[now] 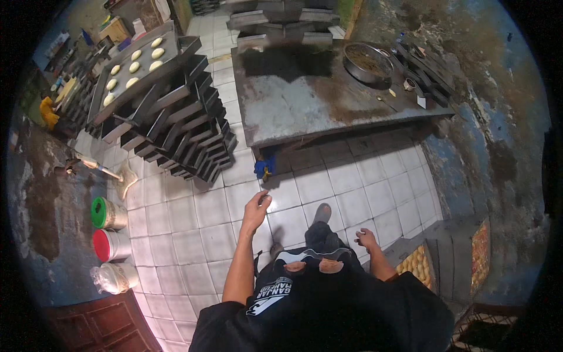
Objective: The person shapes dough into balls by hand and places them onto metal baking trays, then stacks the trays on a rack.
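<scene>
My left hand (257, 210) hangs over the tiled floor, in front of the table's near left corner. Its fingers are loosely bent and apart, and I see nothing in them. Lower down on the right, my right hand (366, 239) is held near my side, its fingers half curled with gaps between them and no object showing. A blue thing with a yellow part (264, 168) is at the table's corner, nearest to my left hand. Off to the left rises a tall stack of dark metal trays (176, 126); pale dough pieces (134, 67) lie on its top tray.
The worn table (281, 111) carries a metal basin (368, 63) of brown stuff. More dark trays (287, 20) stand behind. Lidded buckets (117, 245) line the left wall. At lower right, trays (451, 252) hold yellow pieces (416, 265). White tiles (182, 234) cover the floor.
</scene>
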Demonstrator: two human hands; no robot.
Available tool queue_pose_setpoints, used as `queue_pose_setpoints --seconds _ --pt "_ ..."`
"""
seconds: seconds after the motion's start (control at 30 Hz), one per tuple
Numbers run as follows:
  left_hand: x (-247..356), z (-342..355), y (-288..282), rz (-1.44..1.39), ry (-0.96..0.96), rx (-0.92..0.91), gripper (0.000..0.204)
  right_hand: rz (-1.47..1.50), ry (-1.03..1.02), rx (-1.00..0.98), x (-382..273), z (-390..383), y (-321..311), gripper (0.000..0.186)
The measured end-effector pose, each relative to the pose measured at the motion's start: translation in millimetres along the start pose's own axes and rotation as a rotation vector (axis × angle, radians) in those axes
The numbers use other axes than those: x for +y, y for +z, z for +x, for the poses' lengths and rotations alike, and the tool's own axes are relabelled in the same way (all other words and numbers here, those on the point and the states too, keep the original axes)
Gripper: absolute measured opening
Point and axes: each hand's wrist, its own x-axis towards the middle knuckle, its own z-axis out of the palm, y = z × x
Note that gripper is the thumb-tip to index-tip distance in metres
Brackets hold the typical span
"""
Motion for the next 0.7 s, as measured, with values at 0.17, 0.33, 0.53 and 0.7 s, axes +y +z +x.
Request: queue_pose_setpoints --seconds 0.17,0.33,0.53,0.7 --pt "38.1 66.9 9.8 -0.065 0.033 0.147 0.052 -0.056 -0.134 -0.064 -83.2 73.7 -13.5 0.043" --pt "166.7 150.2 -25.1 -0.067 0.38 0.359 0.064 0.086 -0.347 -0.084 -162.1 207.4 -65.0 0.053" --pt "296.2 193.3 -29.4 0.009 0.67 0.554 0.074 -0.06 -0.825 -0.276 -466.1 143.6 -136.9 0.031" --pt "347.7 230.9 12.8 0.225 0.71 0.554 0.063 -0.039 -1.101 -0.608 -628.8 100.4 -138.1 0.026"
